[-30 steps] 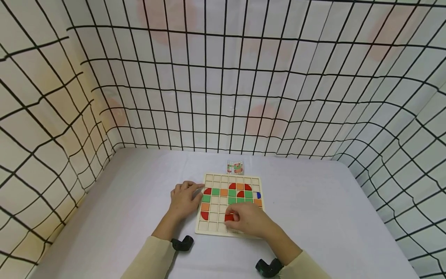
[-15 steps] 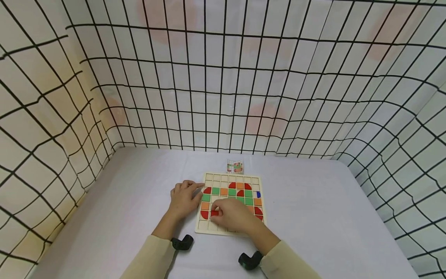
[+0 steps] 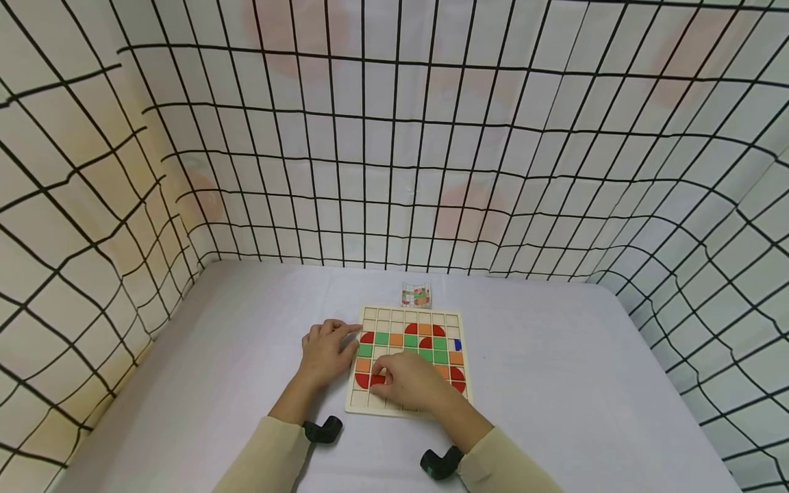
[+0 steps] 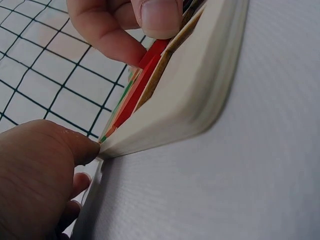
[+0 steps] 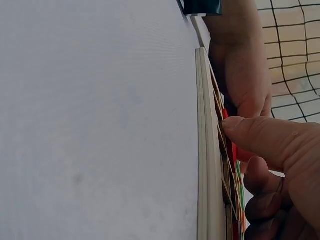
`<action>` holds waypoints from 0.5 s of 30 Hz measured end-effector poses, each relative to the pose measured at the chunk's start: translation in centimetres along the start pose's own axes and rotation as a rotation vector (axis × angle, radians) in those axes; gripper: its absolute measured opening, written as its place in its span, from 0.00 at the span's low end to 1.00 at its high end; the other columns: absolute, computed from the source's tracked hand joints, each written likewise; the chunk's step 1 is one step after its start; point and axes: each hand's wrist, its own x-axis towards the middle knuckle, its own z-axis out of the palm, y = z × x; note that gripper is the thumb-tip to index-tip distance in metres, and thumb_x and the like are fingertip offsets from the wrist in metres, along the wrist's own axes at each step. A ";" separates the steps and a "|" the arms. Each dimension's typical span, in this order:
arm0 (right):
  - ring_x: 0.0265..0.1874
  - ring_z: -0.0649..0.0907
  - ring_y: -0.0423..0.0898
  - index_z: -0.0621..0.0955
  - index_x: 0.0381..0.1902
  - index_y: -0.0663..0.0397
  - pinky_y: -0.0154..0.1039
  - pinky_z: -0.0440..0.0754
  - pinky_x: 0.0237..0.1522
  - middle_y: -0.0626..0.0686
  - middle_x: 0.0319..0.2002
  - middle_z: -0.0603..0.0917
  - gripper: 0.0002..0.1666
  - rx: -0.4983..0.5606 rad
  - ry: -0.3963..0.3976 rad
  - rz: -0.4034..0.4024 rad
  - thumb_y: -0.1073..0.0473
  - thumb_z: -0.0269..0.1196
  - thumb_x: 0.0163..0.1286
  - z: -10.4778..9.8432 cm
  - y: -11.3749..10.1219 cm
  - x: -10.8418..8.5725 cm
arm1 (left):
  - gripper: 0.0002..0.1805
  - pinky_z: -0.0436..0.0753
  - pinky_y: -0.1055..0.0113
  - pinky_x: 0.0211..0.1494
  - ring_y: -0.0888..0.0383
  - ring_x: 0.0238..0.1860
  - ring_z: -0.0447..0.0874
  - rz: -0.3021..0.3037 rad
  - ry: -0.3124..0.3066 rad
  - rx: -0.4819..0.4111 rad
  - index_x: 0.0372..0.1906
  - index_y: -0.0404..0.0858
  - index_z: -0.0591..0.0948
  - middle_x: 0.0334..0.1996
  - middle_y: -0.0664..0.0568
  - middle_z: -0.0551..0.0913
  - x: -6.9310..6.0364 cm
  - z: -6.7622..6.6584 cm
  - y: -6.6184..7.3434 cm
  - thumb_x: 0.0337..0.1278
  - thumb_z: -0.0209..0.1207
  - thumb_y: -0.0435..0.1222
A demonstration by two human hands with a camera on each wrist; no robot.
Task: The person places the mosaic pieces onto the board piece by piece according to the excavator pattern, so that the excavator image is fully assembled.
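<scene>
A wooden grid board (image 3: 377, 405) lies flat on the table, with red, green and orange tiles in many of its squares. In the head view my left hand (image 3: 323, 355) rests at its left edge, fingertips touching the rim. My right hand (image 3: 411, 381) reaches over the lower left of the board and pinches a red tile (image 3: 378, 379) between thumb and finger. That tile sits right beside a red rounded tile (image 3: 361, 381) in the left column. The left wrist view shows the pinched red tile (image 4: 154, 52) low at its square. The right palm hides several middle squares.
Behind the board lies a small pattern card (image 3: 416, 295) with coloured shapes. One blue piece (image 3: 457, 344) is near the board's right edge. A black wire grid (image 3: 394, 164) over white cloth encloses the white table (image 3: 555, 370) at the back and sides.
My right hand has moved left across the board with the red tile, which is now lower beside the left column's rounded tile. The left hand has stayed put.
</scene>
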 end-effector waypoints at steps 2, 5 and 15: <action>0.22 0.74 0.36 0.86 0.45 0.41 0.32 0.71 0.26 0.38 0.20 0.76 0.14 0.016 -0.005 0.010 0.43 0.70 0.66 0.0 0.0 -0.1 | 0.19 0.61 0.36 0.68 0.43 0.60 0.70 -0.002 -0.003 -0.001 0.62 0.52 0.84 0.58 0.46 0.79 -0.1 0.0 0.0 0.68 0.59 0.44; 0.23 0.74 0.36 0.86 0.46 0.40 0.32 0.71 0.27 0.37 0.21 0.76 0.15 0.026 -0.010 0.016 0.43 0.70 0.66 -0.2 0.2 -0.3 | 0.19 0.61 0.37 0.68 0.43 0.60 0.70 -0.001 -0.002 -0.003 0.62 0.52 0.84 0.58 0.46 0.79 -0.1 -0.1 0.1 0.69 0.59 0.44; 0.21 0.73 0.37 0.86 0.51 0.40 0.33 0.69 0.23 0.39 0.20 0.74 0.17 0.028 0.063 0.114 0.44 0.68 0.68 -2.3 3.3 -3.1 | 0.19 0.62 0.37 0.68 0.44 0.60 0.70 0.003 -0.003 -0.011 0.62 0.52 0.84 0.58 0.46 0.79 -0.1 0.1 0.1 0.68 0.59 0.44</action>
